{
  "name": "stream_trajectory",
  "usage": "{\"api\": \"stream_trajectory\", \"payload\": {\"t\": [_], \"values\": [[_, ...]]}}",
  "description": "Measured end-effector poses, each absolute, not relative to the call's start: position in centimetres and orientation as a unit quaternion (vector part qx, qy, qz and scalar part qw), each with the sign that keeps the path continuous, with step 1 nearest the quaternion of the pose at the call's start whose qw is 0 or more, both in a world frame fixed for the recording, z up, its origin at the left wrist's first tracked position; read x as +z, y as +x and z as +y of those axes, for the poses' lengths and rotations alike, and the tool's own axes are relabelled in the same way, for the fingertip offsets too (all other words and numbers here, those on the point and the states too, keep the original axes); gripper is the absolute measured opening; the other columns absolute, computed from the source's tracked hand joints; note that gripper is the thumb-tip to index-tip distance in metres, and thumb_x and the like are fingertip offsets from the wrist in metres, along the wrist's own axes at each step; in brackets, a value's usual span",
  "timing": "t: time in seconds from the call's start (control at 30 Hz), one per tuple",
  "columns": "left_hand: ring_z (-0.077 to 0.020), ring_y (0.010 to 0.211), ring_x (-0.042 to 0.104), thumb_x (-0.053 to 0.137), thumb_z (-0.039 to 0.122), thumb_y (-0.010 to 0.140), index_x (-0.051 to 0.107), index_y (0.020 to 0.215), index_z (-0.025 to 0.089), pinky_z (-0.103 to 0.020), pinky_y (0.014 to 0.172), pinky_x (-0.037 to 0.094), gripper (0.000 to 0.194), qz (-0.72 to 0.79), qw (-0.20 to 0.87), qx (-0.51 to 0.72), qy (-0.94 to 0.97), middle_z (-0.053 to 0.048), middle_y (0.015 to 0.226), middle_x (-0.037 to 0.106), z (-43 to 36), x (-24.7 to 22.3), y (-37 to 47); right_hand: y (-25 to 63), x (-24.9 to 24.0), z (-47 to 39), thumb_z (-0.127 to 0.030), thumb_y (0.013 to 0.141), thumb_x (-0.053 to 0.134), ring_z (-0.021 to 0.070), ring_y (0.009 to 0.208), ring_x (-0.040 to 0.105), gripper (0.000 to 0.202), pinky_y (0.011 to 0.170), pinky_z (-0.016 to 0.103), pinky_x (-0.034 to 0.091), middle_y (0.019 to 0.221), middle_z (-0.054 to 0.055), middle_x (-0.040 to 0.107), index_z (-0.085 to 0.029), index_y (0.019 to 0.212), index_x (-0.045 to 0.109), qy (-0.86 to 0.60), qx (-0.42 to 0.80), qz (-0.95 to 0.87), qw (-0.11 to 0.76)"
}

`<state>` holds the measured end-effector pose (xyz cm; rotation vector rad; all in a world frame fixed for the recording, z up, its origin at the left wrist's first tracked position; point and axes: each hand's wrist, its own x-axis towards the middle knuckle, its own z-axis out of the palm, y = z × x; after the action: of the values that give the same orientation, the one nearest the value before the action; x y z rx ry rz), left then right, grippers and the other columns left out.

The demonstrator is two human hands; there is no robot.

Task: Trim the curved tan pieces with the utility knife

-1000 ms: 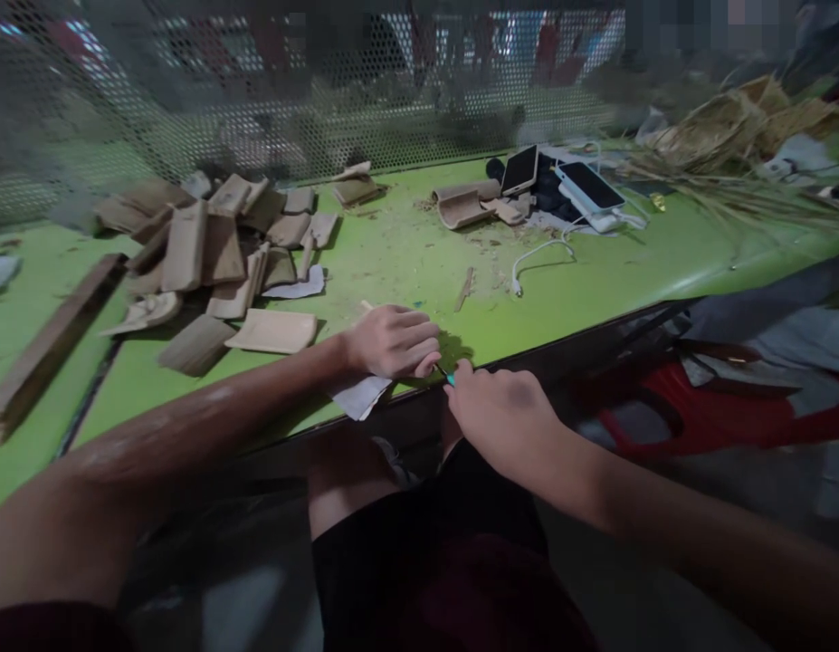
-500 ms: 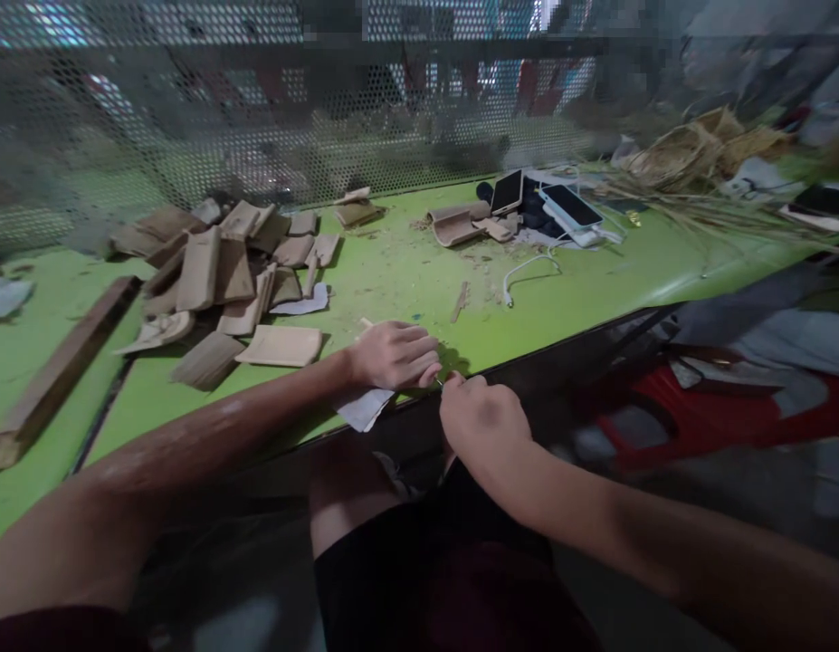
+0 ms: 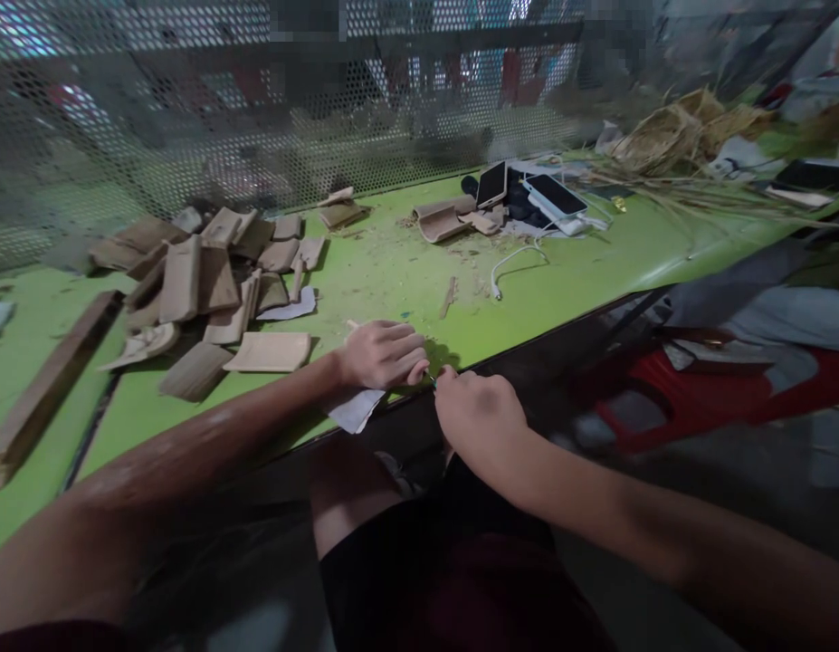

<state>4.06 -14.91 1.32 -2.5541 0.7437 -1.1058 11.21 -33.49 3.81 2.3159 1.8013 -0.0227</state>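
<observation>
At the front edge of the green table, my left hand [image 3: 385, 355] is closed, palm down. The end of a thin pale wooden stick [image 3: 353, 324] pokes out behind it; the rest is hidden under the fingers. Close by on the right, my right hand [image 3: 482, 405] is a fist just past the edge. A tiny thin thing with a greenish glint [image 3: 433, 381] shows between the two hands, too small to name. Beneath my left wrist a piece of white paper [image 3: 356, 410] hangs over the edge.
Curved wood pieces [image 3: 181, 276] lie heaped at the left, beside a long wooden bar [image 3: 56, 385]. Phones [image 3: 556, 196], a white cable [image 3: 518, 258] and dry fibres [image 3: 663, 140] lie farther back. A perforated metal screen [image 3: 405, 118] stands behind. A red stool [image 3: 670, 398] is at the right.
The view has shifted slightly, so the table things appear a little farther left. Both hands keep their closed grips; the gap between them looks slightly wider, with more of the thin thing showing.
</observation>
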Motion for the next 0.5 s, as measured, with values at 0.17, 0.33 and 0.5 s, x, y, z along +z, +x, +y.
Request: {"api": "stream_trajectory", "payload": {"t": [0.17,0.33,0.5], "values": [[-0.0119,0.051,0.039,0.037,0.019,0.099,0.034,0.065,0.023,-0.031,0.047,0.03,0.034,0.253,0.133,-0.376,-0.882,0.002,0.057,0.041,-14.9,1.2,4.1,11.9,3.7,-32.7,0.0,0.086,0.044,0.0219,0.066,0.07,0.034,0.053,0.028,0.051,0.077,0.015,0.072,-0.005,0.11,0.067,0.74,-0.022,0.659,0.133],[-0.0123,0.051,0.04,0.036,0.019,0.1,0.036,0.065,0.023,-0.031,0.048,0.032,0.034,0.253,0.136,-0.368,-0.884,0.002,0.057,0.041,-14.8,1.3,4.2,12.4,3.8,-32.5,-0.002,0.09,0.043,0.0213,0.07,0.071,0.037,0.059,0.027,0.052,0.078,0.016,0.073,-0.005,0.118,0.067,0.733,-0.03,0.666,0.138],[-0.0125,0.052,0.04,0.04,0.016,0.097,0.036,0.066,0.023,-0.032,0.048,0.03,0.032,0.272,0.112,-0.373,-0.88,0.002,0.057,0.04,-14.2,1.0,4.6,12.7,4.8,-32.5,0.002,0.088,0.04,0.0257,0.071,0.073,0.038,0.058,0.032,0.054,0.077,0.016,0.072,-0.001,0.115,0.066,0.728,-0.056,0.67,0.131]]}}
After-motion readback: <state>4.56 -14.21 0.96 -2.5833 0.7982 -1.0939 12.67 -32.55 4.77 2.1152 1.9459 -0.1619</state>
